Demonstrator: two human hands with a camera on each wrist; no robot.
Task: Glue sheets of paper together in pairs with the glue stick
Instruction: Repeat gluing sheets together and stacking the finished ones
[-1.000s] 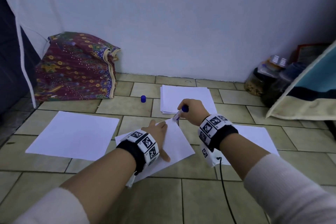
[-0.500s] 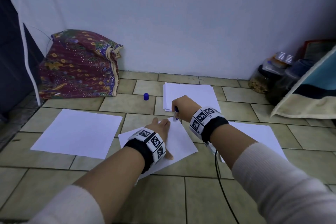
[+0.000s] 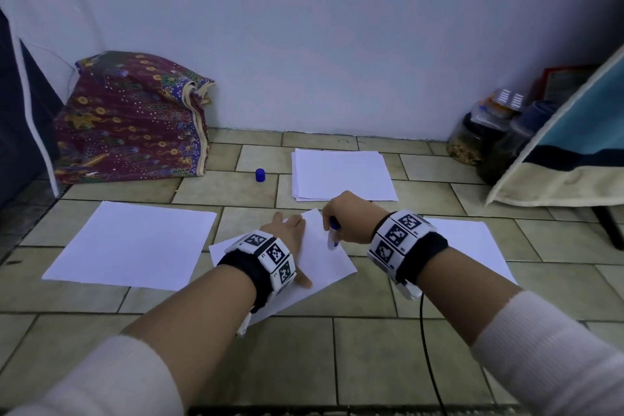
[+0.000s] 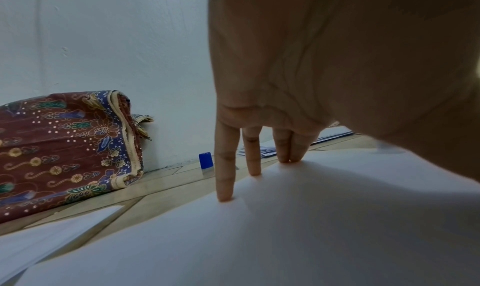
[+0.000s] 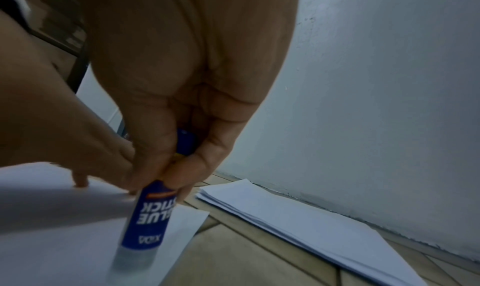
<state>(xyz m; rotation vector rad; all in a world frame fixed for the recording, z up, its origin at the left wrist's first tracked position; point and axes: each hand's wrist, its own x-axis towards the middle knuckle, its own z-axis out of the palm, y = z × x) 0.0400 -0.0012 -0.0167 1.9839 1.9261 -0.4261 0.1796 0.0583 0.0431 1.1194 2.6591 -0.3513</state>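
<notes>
A white sheet [image 3: 324,263] lies tilted on the tiled floor in front of me. My left hand [image 3: 287,233] lies flat on it with straight fingers [image 4: 225,179] pressing the paper [image 4: 311,218] down. My right hand [image 3: 347,219] grips a blue glue stick [image 3: 333,236], held tip down with its end touching the sheet near the far right edge. In the right wrist view the glue stick [image 5: 149,220] stands on the paper [image 5: 64,239], pinched between thumb and fingers. The blue cap [image 3: 260,175] stands apart on a tile further back.
A stack of white sheets [image 3: 341,174] lies behind my hands. Single sheets lie to the left [image 3: 131,243] and right [image 3: 469,246]. A patterned folded cloth [image 3: 131,121] leans on the wall at left; jars [image 3: 479,135] and a leaning cushion [image 3: 574,145] stand at right.
My right hand has drawn the glue stick down the sheet's right side, from its far corner toward me. The left hand stays pressed on the paper.
</notes>
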